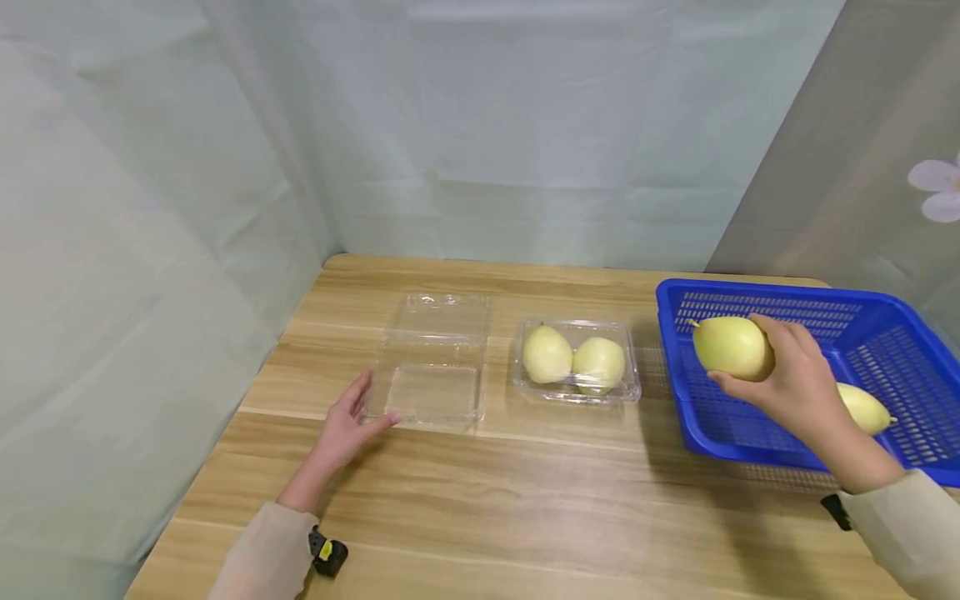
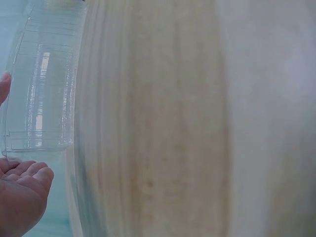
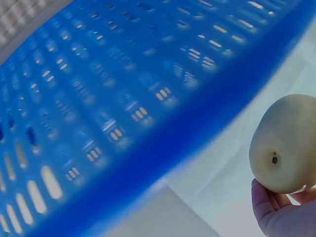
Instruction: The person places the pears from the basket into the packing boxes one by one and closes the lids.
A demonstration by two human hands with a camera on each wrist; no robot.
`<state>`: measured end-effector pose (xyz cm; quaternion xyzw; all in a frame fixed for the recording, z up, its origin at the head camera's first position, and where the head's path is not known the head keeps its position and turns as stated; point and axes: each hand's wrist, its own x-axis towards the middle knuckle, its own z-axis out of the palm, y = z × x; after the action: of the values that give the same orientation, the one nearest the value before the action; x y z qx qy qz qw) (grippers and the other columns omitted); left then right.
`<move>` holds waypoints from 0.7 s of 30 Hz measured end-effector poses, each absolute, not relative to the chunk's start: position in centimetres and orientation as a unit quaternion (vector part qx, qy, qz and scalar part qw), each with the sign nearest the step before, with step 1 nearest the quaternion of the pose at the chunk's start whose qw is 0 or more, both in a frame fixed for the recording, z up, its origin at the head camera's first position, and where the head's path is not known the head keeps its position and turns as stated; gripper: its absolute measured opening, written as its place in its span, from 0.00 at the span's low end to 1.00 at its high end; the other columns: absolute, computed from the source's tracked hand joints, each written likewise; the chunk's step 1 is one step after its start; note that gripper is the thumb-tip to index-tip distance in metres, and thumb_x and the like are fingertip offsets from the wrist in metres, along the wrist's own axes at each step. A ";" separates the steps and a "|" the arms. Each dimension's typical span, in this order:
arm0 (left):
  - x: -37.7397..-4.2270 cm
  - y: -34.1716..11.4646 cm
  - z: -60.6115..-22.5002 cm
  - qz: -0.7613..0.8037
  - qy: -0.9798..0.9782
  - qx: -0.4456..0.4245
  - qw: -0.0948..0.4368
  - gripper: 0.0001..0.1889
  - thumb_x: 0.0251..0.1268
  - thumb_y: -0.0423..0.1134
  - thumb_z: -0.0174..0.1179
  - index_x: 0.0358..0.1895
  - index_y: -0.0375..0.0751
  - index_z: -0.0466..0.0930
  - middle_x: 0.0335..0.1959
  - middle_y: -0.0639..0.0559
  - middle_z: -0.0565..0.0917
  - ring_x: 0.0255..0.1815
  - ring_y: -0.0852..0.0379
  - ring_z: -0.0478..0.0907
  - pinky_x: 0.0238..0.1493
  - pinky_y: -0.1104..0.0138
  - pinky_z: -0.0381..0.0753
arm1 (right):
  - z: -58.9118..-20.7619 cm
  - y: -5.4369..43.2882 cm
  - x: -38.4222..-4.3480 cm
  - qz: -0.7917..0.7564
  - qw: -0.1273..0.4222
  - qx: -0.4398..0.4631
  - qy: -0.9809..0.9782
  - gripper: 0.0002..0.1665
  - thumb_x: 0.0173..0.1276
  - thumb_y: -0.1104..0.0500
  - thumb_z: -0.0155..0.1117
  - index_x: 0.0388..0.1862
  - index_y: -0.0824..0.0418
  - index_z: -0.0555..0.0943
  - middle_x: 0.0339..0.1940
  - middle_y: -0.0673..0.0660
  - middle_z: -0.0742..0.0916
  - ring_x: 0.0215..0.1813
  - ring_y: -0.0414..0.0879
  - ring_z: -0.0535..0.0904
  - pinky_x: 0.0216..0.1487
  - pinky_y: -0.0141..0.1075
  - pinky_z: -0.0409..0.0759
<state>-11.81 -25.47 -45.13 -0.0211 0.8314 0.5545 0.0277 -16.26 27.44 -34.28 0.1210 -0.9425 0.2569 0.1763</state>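
Observation:
My right hand (image 1: 802,383) grips a yellow-green pear (image 1: 733,347), thumb and fingers round its blunt end, above the near-left part of the blue basket (image 1: 750,457). In the right wrist view the pear (image 3: 289,143) shows its dark-centred blossom end. Another pear (image 1: 864,408) lies in the basket, partly hidden by that hand. With fingers spread, my left hand (image 1: 347,432) is at the front left corner of an unfolded clear plastic clamshell box (image 1: 433,392); its thumb lies along the front edge. In the left wrist view the clamshell (image 2: 47,98) appears between thumb and fingers.
Between the unfolded clamshell and the basket stands a second clear clamshell box (image 1: 577,398) with two pears (image 1: 547,354) inside. Everything stands on a wood-grain table (image 1: 510,508). Pale cloth (image 1: 540,133) hangs behind the table and along its left side.

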 end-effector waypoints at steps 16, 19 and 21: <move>-12.0 -25.2 -44.8 0.559 0.828 -0.021 0.024 0.49 0.58 0.34 0.66 0.74 0.30 0.39 0.76 0.33 0.44 0.77 0.38 0.42 0.76 0.51 0.45 | -32.4 23.7 -15.4 0.265 0.182 0.155 -0.934 0.48 0.40 0.61 0.80 0.60 0.74 0.68 0.48 0.73 0.75 0.45 0.64 0.70 0.34 0.56 0.72; -11.9 -25.3 -44.8 0.559 0.829 -0.027 0.026 0.49 0.59 0.35 0.66 0.75 0.31 0.39 0.76 0.34 0.44 0.77 0.39 0.42 0.76 0.52 0.45 | -32.4 22.9 -15.4 0.265 0.193 0.173 -0.929 0.48 0.38 0.62 0.81 0.59 0.73 0.69 0.48 0.73 0.75 0.46 0.65 0.71 0.34 0.57 0.74; -11.8 -25.3 -44.9 0.559 0.828 -0.031 0.025 0.49 0.59 0.35 0.66 0.75 0.30 0.40 0.76 0.34 0.44 0.77 0.39 0.42 0.76 0.53 0.45 | -32.3 22.3 -15.5 0.261 0.197 0.186 -0.926 0.48 0.37 0.62 0.81 0.59 0.73 0.69 0.47 0.72 0.76 0.46 0.64 0.71 0.34 0.57 0.75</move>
<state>-11.81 -25.25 -44.88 -0.0307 0.8279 0.5595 0.0251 -15.47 22.27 -32.25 0.1860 -0.9265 0.2612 0.1969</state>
